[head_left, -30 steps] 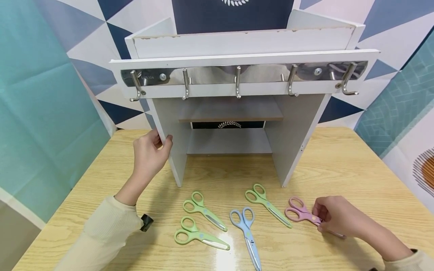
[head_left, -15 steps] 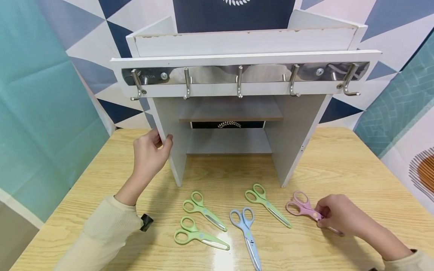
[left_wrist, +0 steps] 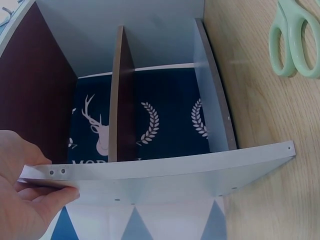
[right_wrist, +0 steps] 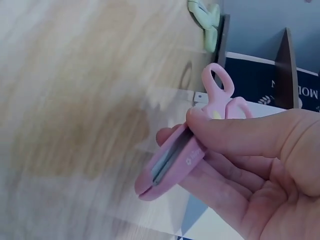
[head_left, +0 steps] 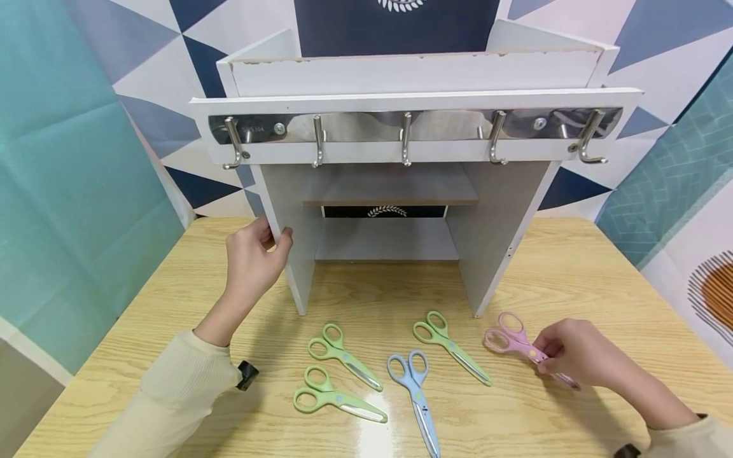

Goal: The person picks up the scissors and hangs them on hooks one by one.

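Observation:
My left hand [head_left: 253,267] grips the front edge of the left side panel [left_wrist: 165,169] of a white hook rack shelf [head_left: 424,75], thumb on the inner face. In the right wrist view, my right hand [right_wrist: 260,165] pinches pink scissors [right_wrist: 175,162] by the blade part, thumb on top and fingers beneath; their handle loops point away from the palm. The head view has this right hand low over the table's right side. Nearest to it lie green scissors [head_left: 452,348], with blue scissors [head_left: 417,394] further left.
Two more green scissors, an upper pair [head_left: 345,357] and a lower pair [head_left: 340,397], lie on the wooden table [head_left: 189,286] left of the blue ones. A metal strip with several hooks [head_left: 405,138] runs across the rack's front. Patterned cloth [head_left: 149,57] hangs behind.
My right hand has lifted slightly, and the pink scissors have shifted up a little in the head view. The left hand keeps its grip on the panel; the other scissors stay put.

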`<state>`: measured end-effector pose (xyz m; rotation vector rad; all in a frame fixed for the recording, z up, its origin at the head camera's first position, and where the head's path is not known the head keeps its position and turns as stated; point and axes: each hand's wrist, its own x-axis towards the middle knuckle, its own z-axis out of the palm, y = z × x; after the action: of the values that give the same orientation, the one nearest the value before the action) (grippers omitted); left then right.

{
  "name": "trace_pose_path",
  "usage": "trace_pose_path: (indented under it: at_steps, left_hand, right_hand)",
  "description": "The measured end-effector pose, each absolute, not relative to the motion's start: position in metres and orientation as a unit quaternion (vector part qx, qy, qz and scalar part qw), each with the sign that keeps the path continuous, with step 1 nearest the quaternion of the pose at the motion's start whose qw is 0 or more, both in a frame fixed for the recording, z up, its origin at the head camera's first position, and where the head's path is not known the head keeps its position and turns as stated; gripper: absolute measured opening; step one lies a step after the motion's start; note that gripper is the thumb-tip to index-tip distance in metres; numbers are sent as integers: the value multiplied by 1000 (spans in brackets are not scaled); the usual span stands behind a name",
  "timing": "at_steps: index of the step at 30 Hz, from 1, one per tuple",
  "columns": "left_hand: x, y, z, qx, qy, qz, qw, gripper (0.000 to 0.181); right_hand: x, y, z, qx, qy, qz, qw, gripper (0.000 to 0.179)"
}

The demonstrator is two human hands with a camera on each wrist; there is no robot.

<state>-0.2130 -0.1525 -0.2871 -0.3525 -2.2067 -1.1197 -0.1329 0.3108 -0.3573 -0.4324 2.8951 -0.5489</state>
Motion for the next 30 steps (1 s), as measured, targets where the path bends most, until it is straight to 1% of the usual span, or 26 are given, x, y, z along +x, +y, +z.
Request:
trace_pose_path:
  at_steps: [3, 12, 19, 30]
  left_hand:
    - [-213, -154, -286, -132, -842, -419, 312, 18]
    - [-213, -157, -285, -126, -851, -419, 291, 22]
    - [-213, -154, -286, -124, -843, -427, 302, 21]
    - [-212, -152, -287, -118, -841, -428, 310, 20]
  right_hand:
    - [-136, 313, -356, -148, 966, -191, 90, 13]
    - [-139, 315, -355, -151, 960, -215, 94, 13]
    - [-141, 316, -352, -160, 949, -250, 103, 12]
    - [-135, 308, -347, -172, 945, -261, 93, 11]
